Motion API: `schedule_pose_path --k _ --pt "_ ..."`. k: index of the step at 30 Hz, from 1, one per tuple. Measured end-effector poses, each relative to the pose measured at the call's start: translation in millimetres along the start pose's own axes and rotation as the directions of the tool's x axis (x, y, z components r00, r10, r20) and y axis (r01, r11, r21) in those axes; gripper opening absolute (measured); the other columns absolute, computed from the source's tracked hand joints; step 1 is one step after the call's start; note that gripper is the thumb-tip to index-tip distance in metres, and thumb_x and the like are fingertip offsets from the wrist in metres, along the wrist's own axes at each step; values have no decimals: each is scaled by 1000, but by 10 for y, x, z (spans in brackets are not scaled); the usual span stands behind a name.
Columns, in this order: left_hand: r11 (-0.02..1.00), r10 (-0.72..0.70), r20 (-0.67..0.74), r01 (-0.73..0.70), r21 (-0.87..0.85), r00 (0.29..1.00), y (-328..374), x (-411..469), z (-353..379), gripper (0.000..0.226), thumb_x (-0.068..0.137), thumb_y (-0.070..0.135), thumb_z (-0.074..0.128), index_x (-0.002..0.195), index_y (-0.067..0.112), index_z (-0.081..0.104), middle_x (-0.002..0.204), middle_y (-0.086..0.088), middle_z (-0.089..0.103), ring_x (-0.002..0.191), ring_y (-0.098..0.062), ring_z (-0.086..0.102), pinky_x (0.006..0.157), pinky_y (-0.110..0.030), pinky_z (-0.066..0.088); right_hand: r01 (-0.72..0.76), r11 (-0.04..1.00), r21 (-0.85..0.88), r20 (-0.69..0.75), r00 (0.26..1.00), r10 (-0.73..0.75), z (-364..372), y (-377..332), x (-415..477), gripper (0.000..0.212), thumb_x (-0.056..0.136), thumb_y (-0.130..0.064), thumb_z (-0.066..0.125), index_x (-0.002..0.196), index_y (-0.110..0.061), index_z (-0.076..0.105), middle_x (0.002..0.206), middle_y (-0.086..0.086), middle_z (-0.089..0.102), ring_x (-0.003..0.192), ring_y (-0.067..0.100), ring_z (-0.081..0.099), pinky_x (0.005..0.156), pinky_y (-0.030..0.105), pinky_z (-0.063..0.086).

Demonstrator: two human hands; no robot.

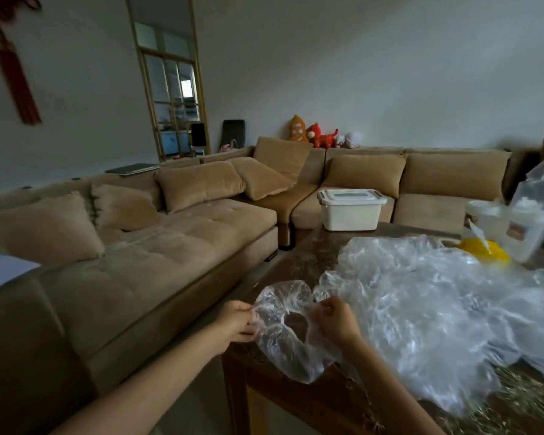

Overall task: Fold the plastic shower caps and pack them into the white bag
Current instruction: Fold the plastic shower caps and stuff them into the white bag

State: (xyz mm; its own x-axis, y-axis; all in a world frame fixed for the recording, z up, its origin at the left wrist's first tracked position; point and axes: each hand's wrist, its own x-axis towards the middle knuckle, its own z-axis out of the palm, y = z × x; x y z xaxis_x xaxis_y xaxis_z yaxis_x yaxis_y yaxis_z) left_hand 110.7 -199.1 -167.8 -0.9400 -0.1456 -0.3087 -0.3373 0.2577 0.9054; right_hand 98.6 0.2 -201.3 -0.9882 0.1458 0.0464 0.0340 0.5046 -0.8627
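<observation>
Cap: the shower cap (278,298) hangs between my two hands, its rim stretched left to right and its loose body sagging toward me over the table (302,406) corner.
Left hand (237,321): fingers curled, pinching the cap's left edge, just off the table's side.
Right hand (338,321): curled, pinching the right edge above the tabletop.
Nearer hand: neither; I judge the fold means bringing one edge across to the other.
Pile (427,309): unfolded caps, just right of my right hand, touching the held cap.
White bag: I cannot pick it out; beyond the pile stands a lidded white box (350,211).
</observation>
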Motion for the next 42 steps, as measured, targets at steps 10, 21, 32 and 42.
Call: schedule_pose_path --k 10,21,32,42 --pt "613 412 72 -335 716 908 123 -1 46 25 98 16 44 119 13 57 119 -5 61 106 -18 58 88 -29 48 553 717 -424 120 819 -561 197 17 -372 39 91 -13 55 131 -13 50 130 8 52 119 23 48 97 30 39" --pt "254 -58 615 -584 771 786 -87 -74 260 85 86 27 59 151 25 3 158 -1 -2 144 -23 -9 115 -42 -5 461 883 -91 396 830 -393 -42 33 -473 54 74 -21 40 122 -46 36 112 -35 40 112 -9 42 93 6 32" --pt "149 248 835 -871 468 491 -539 308 255 66 95 37 48 149 35 10 154 19 -16 132 1 -32 113 -34 -17 506 859 -81 589 719 -368 115 50 221 20 93 -20 53 109 -18 64 104 -8 65 95 5 61 87 31 49" --pt "720 377 600 -631 289 705 -672 514 -58 35 92 56 34 122 50 50 123 4 63 104 -10 61 96 -45 47 283 959 -17 804 574 -155 -204 187 235 78 70 -43 78 137 -42 39 133 -28 43 121 -7 44 101 17 39"
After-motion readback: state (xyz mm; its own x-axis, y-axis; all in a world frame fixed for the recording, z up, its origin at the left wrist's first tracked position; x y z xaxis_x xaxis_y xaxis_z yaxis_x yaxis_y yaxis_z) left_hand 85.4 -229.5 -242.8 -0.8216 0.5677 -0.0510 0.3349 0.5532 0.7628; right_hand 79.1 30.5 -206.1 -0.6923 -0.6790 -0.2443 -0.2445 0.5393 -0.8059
